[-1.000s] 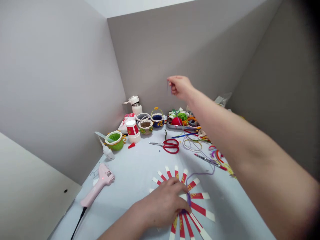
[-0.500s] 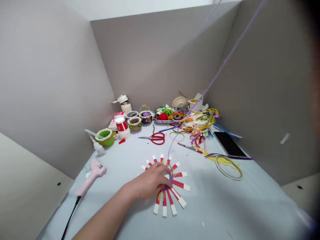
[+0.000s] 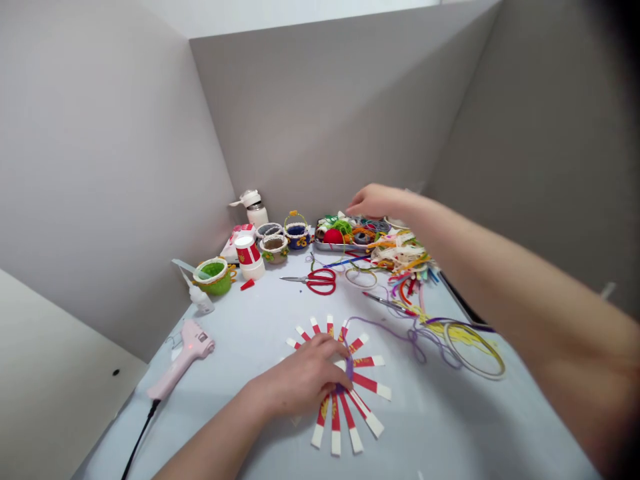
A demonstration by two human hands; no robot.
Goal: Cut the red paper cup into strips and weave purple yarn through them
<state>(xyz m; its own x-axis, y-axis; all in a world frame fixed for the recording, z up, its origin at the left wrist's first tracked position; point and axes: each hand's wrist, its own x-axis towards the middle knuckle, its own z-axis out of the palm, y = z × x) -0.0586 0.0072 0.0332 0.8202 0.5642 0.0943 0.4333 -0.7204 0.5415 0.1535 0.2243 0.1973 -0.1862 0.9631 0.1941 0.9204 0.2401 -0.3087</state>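
Observation:
A paper cup cut into red-and-white strips [image 3: 367,383] lies spread like a sun on the table. Purple yarn [image 3: 349,367] is wound round its middle. My left hand [image 3: 315,370] grips the centre from the left, thumb and fingers bent over the yarn ring; its palm hides part of the strips. From the ring, a loose purple strand [image 3: 415,337] runs right in loops. My right hand [image 3: 377,200] is raised over the tray of yarn [image 3: 325,245] at the back, fingers pointing left and down. Blur hides whether it holds anything.
Red-handled scissors [image 3: 320,281], a red-tipped pen [image 3: 387,303] and hoops [image 3: 500,370] lie beyond the strips. A pink glue gun [image 3: 187,350] rests at left, near a green basket [image 3: 215,283]. A blue basket [image 3: 299,237] stands at the back. Partition walls surround the table.
My right hand has come into view over the yarn tray. The purple strand, stretched up to the right before, now lies slack on the table. The purple ball no longer shows in the blue basket.

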